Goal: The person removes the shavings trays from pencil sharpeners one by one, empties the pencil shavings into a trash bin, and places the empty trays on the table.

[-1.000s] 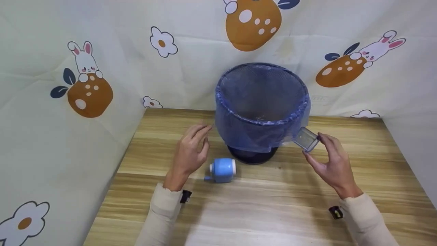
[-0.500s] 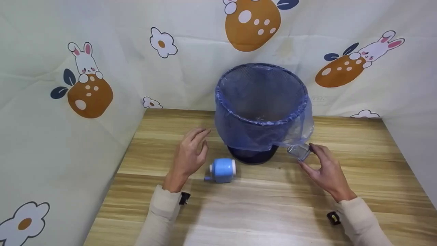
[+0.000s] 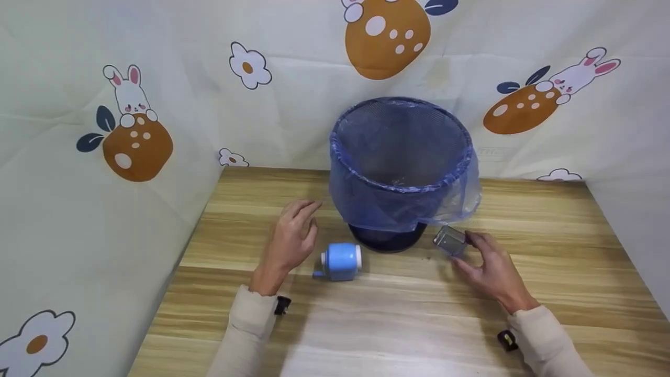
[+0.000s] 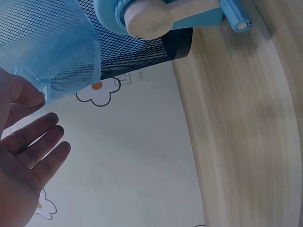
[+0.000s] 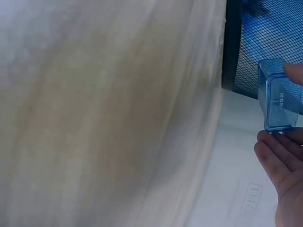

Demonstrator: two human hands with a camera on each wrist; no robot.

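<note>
My right hand (image 3: 494,272) pinches a small clear plastic shavings drawer (image 3: 451,241) between thumb and fingers, to the right of the bin's base. The right wrist view shows the drawer (image 5: 279,101) as a bluish see-through box with raised lettering. A light blue hand-crank pencil sharpener (image 3: 343,261) stands on the table in front of the bin, its crank toward the left. Beside the sharpener, my left hand (image 3: 289,235) hovers with relaxed, slightly bent fingers and holds nothing. In the left wrist view the sharpener's white crank (image 4: 150,18) shows near the top edge.
A dark mesh bin (image 3: 387,240) lined with a blue plastic bag (image 3: 374,207) stands at the back of the wooden table (image 3: 398,324). The bag hangs loosely over its rim. Behind and beside the table are cloth walls (image 3: 293,125) printed with rabbits and flowers.
My right hand has lowered the drawer from against the bag toward the table and slightly left, and the bag's right side now hangs looser. The left hand has barely moved.
</note>
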